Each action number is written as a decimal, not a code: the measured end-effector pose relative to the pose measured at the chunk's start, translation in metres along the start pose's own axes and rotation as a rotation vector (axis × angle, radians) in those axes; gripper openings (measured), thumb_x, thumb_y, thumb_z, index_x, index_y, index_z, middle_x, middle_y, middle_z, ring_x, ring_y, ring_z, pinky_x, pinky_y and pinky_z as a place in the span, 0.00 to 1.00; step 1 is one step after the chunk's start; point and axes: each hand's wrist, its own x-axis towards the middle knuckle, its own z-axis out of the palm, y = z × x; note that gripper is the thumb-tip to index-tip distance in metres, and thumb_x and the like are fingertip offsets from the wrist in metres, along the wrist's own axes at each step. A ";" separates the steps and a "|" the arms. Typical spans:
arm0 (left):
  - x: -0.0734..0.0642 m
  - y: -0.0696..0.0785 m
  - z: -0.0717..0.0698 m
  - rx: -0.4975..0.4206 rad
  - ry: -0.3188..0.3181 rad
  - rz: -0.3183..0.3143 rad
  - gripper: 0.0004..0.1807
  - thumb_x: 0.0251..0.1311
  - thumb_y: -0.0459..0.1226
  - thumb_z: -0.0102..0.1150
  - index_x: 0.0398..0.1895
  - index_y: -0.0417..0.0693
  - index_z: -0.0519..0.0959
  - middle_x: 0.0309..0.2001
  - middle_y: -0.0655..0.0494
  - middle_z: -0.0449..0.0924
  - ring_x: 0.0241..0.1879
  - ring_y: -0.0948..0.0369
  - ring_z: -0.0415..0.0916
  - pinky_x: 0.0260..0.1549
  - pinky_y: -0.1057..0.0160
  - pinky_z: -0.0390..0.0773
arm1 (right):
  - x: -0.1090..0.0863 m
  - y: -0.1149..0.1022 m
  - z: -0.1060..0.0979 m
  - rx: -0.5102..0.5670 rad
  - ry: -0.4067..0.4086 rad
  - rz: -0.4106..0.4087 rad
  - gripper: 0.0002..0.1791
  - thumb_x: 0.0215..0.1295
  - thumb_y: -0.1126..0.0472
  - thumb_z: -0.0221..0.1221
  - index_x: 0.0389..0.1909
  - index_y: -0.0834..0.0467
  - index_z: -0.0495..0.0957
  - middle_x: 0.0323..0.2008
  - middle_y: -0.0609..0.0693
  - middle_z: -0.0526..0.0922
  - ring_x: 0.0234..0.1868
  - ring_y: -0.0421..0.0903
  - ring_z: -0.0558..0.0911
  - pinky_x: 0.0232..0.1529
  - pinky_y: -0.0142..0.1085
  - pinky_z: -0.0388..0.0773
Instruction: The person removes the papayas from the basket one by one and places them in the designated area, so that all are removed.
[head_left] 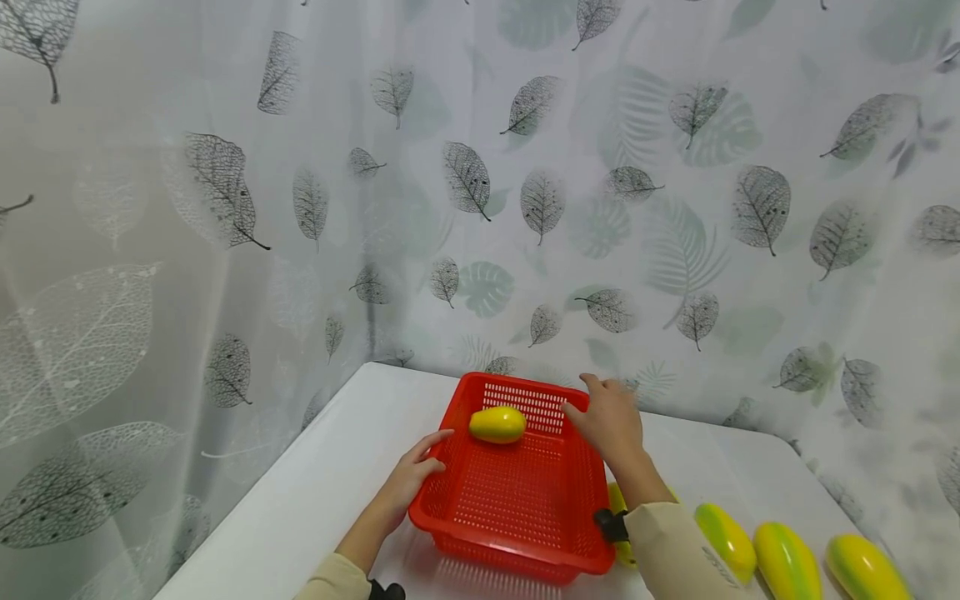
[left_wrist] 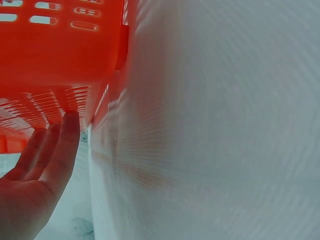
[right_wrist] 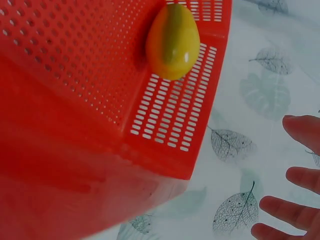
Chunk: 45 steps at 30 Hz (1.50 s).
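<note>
A red plastic basket (head_left: pixel 506 492) with slotted walls stands on the white table. One yellow fruit with a green streak, like a papaya or mango (head_left: pixel 497 425), lies inside near its back left corner. My left hand (head_left: pixel 408 479) is at the basket's left side; in the left wrist view its fingers (left_wrist: pixel 67 145) lie nearly straight against the slotted outer wall. Over the back right corner hovers my right hand (head_left: pixel 611 421), fingers spread and nothing held. The right wrist view shows its fingertips (right_wrist: pixel 295 212) apart from the basket wall.
To the right of the basket lie several more yellow-green fruits (head_left: pixel 786 562), one partly hidden behind my right forearm. A leaf-printed curtain (head_left: pixel 540 208) hangs along the back and left of the white table (head_left: pixel 300 500).
</note>
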 end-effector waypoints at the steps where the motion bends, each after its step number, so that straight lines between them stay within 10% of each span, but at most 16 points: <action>1: 0.000 0.000 -0.001 -0.001 0.000 -0.002 0.32 0.69 0.35 0.49 0.78 0.53 0.65 0.75 0.35 0.63 0.66 0.38 0.71 0.56 0.45 0.84 | 0.001 -0.002 0.001 0.000 -0.001 -0.003 0.36 0.67 0.47 0.64 0.70 0.62 0.71 0.62 0.70 0.77 0.59 0.70 0.77 0.56 0.63 0.79; 45: 0.001 -0.003 -0.001 -0.028 -0.018 0.000 0.32 0.70 0.35 0.49 0.78 0.52 0.64 0.74 0.34 0.63 0.64 0.41 0.74 0.55 0.47 0.85 | 0.012 -0.044 0.076 0.218 -0.183 0.144 0.41 0.63 0.45 0.67 0.73 0.60 0.68 0.68 0.67 0.72 0.66 0.71 0.72 0.60 0.68 0.76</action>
